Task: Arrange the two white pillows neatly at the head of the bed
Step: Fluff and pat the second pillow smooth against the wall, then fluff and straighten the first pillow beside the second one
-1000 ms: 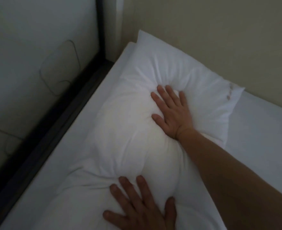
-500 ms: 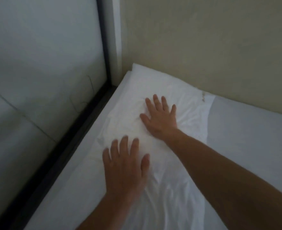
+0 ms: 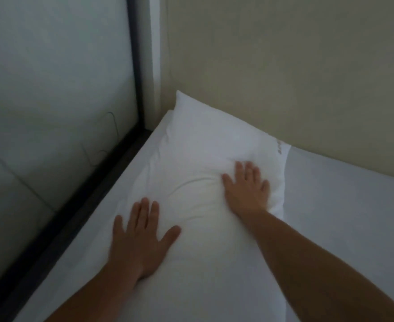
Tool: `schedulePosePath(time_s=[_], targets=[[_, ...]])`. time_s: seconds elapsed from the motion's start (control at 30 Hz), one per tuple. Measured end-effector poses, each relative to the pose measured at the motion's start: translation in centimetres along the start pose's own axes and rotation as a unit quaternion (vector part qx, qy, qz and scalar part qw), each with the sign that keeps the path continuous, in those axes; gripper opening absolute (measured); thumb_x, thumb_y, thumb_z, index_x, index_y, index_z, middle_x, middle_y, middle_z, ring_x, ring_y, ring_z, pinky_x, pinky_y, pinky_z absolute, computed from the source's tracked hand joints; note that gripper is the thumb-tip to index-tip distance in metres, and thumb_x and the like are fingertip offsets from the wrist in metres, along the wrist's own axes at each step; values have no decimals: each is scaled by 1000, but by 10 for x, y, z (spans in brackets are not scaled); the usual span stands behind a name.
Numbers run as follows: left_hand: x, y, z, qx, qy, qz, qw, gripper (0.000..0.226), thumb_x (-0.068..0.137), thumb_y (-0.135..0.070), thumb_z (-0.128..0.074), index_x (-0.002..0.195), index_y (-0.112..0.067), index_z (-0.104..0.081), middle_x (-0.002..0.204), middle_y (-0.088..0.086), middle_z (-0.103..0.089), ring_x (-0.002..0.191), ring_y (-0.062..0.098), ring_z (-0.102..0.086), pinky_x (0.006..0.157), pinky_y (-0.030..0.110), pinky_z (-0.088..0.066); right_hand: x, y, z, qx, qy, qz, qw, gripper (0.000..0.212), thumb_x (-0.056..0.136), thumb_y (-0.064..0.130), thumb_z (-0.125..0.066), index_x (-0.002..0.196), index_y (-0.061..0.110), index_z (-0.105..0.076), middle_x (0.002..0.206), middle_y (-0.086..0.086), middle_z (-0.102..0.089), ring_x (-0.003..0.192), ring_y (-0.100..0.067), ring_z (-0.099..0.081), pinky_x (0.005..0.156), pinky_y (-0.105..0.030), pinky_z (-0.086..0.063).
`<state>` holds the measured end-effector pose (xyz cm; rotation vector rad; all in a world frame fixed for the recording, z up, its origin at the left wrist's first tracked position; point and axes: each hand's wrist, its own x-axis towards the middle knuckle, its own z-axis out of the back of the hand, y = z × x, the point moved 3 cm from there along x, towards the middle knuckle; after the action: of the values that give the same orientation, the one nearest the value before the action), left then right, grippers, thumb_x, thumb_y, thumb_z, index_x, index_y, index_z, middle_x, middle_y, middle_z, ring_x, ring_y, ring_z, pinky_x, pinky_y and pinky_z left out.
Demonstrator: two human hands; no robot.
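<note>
One white pillow (image 3: 198, 154) lies in the corner of the bed, its far edge against the beige wall. My left hand (image 3: 140, 238) rests flat on its near left part with the fingers spread. My right hand (image 3: 247, 189) presses flat on its right part, denting the filling and wrinkling the cover. Neither hand grips anything. I see only this one pillow; whether a second lies under it I cannot tell.
The white bed sheet (image 3: 344, 205) stretches to the right of the pillow. A dark bed frame rail (image 3: 80, 205) runs along the left side. Beyond it is a pale grey panel (image 3: 52, 89), and the beige wall (image 3: 284, 66) stands behind the bed.
My right hand has slid to the right across the pillow. My left hand has shifted left toward the pillow's near edge. The pillow looks puffier than half a second ago.
</note>
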<state>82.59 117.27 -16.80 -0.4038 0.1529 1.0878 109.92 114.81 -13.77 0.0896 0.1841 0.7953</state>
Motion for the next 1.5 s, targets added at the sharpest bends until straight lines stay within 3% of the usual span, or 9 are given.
schedulePosePath(time_s=[0.1, 0.23, 0.33, 0.5, 0.7, 0.83, 1.1, 1.33, 1.5], targets=[[-36, 10, 16, 4, 12, 26, 1000, 88, 70, -79, 16, 139, -25, 30, 155, 0, 28, 143, 19, 23, 116, 52, 11, -18, -39, 37, 0, 28, -93, 995, 66, 96, 56, -19, 153, 25, -2, 162, -3, 0, 147, -29, 0, 116, -54, -5], [-62, -43, 46, 4, -152, -100, 983, 71, 90, -61, -1, 150, -24, 6, 160, 3, 6, 147, 25, 5, 117, 54, 2, -70, 18, 50, 48, -31, 90, 994, 64, 97, 55, -24, 152, 31, -2, 162, 3, 5, 148, -23, 6, 117, -48, 0], [-83, -46, 20, 50, -76, -108, 990, 65, 92, -57, -3, 147, -28, 18, 159, -2, 18, 145, 22, 16, 116, 52, 7, -130, 37, 13, -24, 23, 199, 980, 63, 95, 58, -18, 152, 34, -2, 161, 4, 8, 147, -20, 10, 117, -46, 2], [-121, 43, 26, 127, -11, 47, 991, 64, 92, -55, -2, 150, -28, 3, 159, 1, 11, 147, 27, 7, 115, 57, 4, -158, -62, 22, -33, 61, -106, 992, 65, 97, 56, -18, 152, 27, 3, 162, -2, 4, 148, -29, 2, 117, -53, -5], [-167, -12, 63, 96, -57, -172, 979, 62, 95, -47, -13, 144, -17, -36, 152, 12, -34, 138, 33, -35, 110, 58, -28, -262, 31, -3, 4, 53, 196, 979, 63, 94, 57, -13, 151, 33, 1, 156, 7, 20, 145, -19, 18, 117, -45, 8], [-180, 0, 42, 176, 138, -133, 965, 63, 97, -48, -21, 151, -25, 3, 161, 3, 9, 147, 25, 2, 116, 54, -7, -285, -25, 4, -42, 118, -12, 992, 60, 98, 52, -15, 152, 31, 3, 161, 2, 12, 147, -23, 11, 117, -49, 4], [-255, -91, 68, 80, 35, -216, 972, 60, 99, -38, -30, 150, -17, -8, 161, 7, -8, 145, 24, -14, 117, 47, -13, -379, -81, 61, 33, 50, -31, 998, 62, 98, 53, -22, 152, 29, -4, 162, -1, -1, 148, -23, -1, 117, -45, -5], [-444, -206, -58, -42, -17, -412, 910, 52, 85, -29, -40, 132, -8, -53, 140, 18, -50, 122, 36, -53, 96, 57, -45, -539, -294, 82, 36, -26, -119, 992, 60, 95, 53, -31, 150, 31, -19, 159, -2, -20, 145, -22, -19, 116, -42, -19], [-606, -305, -170, -44, 83, -511, 855, 65, 79, -58, -44, 139, -31, -44, 151, 12, -36, 134, 45, -35, 98, 73, -28, -660, -488, 78, -54, 15, -197, 979, 67, 88, 68, -24, 149, 42, -11, 161, 10, -8, 147, -15, -8, 117, -45, -13]])
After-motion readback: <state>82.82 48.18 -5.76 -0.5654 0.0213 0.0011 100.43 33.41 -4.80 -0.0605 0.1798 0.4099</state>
